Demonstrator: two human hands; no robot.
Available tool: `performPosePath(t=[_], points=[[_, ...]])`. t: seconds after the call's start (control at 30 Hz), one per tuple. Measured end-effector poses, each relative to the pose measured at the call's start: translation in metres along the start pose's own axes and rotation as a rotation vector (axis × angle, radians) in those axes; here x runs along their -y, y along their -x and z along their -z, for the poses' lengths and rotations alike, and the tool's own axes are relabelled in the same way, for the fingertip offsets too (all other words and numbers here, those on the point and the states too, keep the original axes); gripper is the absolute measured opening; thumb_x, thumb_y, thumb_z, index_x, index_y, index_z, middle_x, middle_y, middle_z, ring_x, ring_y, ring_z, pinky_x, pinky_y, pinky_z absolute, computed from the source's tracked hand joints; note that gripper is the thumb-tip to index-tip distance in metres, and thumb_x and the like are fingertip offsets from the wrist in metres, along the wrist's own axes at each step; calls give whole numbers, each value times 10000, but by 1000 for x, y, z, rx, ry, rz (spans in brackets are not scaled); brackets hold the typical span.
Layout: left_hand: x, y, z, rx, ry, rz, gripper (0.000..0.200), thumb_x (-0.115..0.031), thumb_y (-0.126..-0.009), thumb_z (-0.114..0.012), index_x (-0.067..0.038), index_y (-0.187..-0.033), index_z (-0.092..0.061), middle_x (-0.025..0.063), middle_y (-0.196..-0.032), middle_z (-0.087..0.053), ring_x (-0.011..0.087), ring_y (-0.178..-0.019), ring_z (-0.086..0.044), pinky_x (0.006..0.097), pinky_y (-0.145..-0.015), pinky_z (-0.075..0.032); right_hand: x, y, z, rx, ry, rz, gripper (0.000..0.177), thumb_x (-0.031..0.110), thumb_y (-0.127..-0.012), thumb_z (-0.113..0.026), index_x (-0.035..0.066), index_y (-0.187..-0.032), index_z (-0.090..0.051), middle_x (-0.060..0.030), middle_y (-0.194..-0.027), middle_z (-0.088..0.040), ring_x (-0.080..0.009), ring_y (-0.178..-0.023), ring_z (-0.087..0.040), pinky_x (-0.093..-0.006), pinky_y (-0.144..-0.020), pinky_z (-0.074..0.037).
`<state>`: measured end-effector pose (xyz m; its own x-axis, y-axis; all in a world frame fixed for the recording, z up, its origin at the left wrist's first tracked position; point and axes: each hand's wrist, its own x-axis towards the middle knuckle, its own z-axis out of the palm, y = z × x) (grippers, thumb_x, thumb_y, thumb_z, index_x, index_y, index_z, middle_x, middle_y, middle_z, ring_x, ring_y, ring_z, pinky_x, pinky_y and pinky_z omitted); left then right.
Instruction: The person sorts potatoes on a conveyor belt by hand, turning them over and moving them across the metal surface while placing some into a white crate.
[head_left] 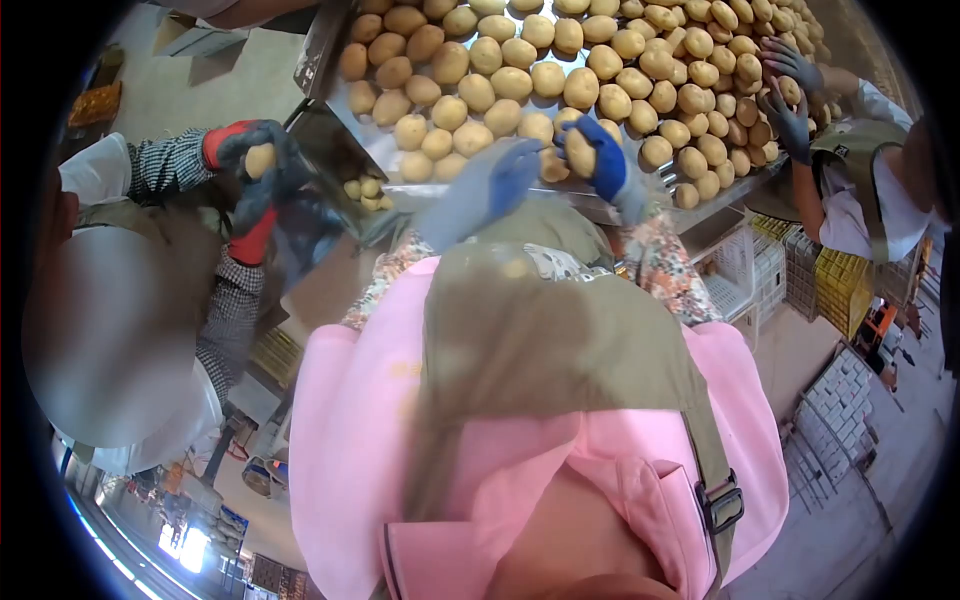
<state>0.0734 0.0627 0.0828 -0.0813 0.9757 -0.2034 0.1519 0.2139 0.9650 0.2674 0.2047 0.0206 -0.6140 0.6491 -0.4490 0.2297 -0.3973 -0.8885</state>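
- Nearest, filling the bottom centre: the wearer's pink top (345, 440), partly covered by an olive apron (645, 345) whose strap carries a dark buckle (724, 508) at lower right.
- Above the apron, floral sleeves (665, 265) lead up to two gloved hands at upper centre.
- The left hand (485, 190), in a grey and blue glove, is blurred, its fingers pointing right toward the other hand; whether it grips anything cannot be told.
- The right hand (605, 165), in a similar glove, has its fingers curled around a potato (580, 155), held at the near edge of the table.
- Across the top, a pale table (368, 145) bears many loose potatoes (700, 72), spaced out toward the left and heaped more thickly toward the upper right.
- At the left side, a co-worker in checked sleeves (165, 165) and dark gloves with red cuffs grips one potato (261, 160).
- At upper right, another co-worker's gloved hands (795, 65) are among the heap.
- Beyond, at right, stand a white crate (735, 270) and a yellow crate (842, 285).
- Farther off, bright light (193, 550) glares at lower left.
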Motion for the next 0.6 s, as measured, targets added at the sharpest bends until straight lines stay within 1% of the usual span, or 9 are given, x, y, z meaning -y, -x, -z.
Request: performPosePath(t=[0.03,0.07,0.1,0.2,0.27,0.37,0.43,0.5,0.6], points=[[12,1,6,-6,8,7,360,-224,-934,-570,-62,-1256,-575,187,-1270,-585,325,-1207,-528,401,-1014,-417,2,8,26,-35,561,291,237,185,-970,-502,29,-1086,-638,-68,-1022,-644,-155,-905,-598,-293,-834,-475],[33,6,14,-128,-333,-46,376,-244,-929,-571,-68,-1261,-575,177,-1278,-584,329,-1216,-525,424,-1032,-397,-14,4,59,40,833,428,259,201,-959,-520,18,-1098,-639,-58,-974,-642,-125,-878,-587,-275,-807,-472],[49,16,24,-240,-678,-99,391,-264,-924,-573,-74,-1266,-576,167,-1287,-583,334,-1225,-522,446,-1051,-377,17,23,54,-126,413,-83,221,197,-949,-550,-8,-947,-634,-35,-866,-596,-120,-827,-543,-269,-762,-445],[70,39,58,-179,-1039,-130,394,-291,-921,-568,-87,-1258,-588,151,-1301,-577,327,-1237,-511,460,-1066,-348,0,34,79,-162,527,-214,307,273,-922,-568,4,-1052,-638,-51,-900,-636,-97,-895,-565,-265,-802,-466],[74,38,65,-197,-959,-54,388,-293,-926,-558,-93,-1256,-591,145,-1312,-568,325,-1246,-500,460,-1071,-338,-7,36,79,-129,462,-134,266,273,-902,-584,38,-1011,-646,-78,-870,-637,-140,-857,-591,-294,-783,-476],[54,14,63,-224,-933,-29,371,-294,-936,-542,-99,-1246,-602,133,-1325,-554,333,-1262,-473,461,-1073,-325,-8,33,35,-228,1116,70,227,261,-837,-644,119,-1014,-647,-174,-918,-650,-343,-862,-628,-430,-777,-493],[50,-18,56,-275,-946,-211,381,-291,-942,-532,-103,-1270,-584,122,-1334,-548,335,-1267,-463,453,-1069,-329,23,39,-22,-232,1119,17,245,244,-823,-647,121,-1034,-639,-151,-989,-653,-354,-906,-623,-456,-770,-492],[58,-41,41,-218,-886,-165,482,-376,-936,-531,-152,-1361,-509,123,-1429,-460,358,-1339,-376,512,-1092,-283,10,29,-45,87,1153,285,275,249,-834,-632,126,-1081,-636,-147,-1044,-644,-351,-929,-625,-467,-777,-492],[69,-48,31,-93,-1088,119,722,-603,-877,-504,-273,-1492,-319,99,-1582,-201,387,-1439,-175,639,-1113,-131,33,8,-58,249,930,382,295,221,-856,-603,130,-1135,-630,-172,-1121,-624,-359,-955,-622,-461,-811,-497]])
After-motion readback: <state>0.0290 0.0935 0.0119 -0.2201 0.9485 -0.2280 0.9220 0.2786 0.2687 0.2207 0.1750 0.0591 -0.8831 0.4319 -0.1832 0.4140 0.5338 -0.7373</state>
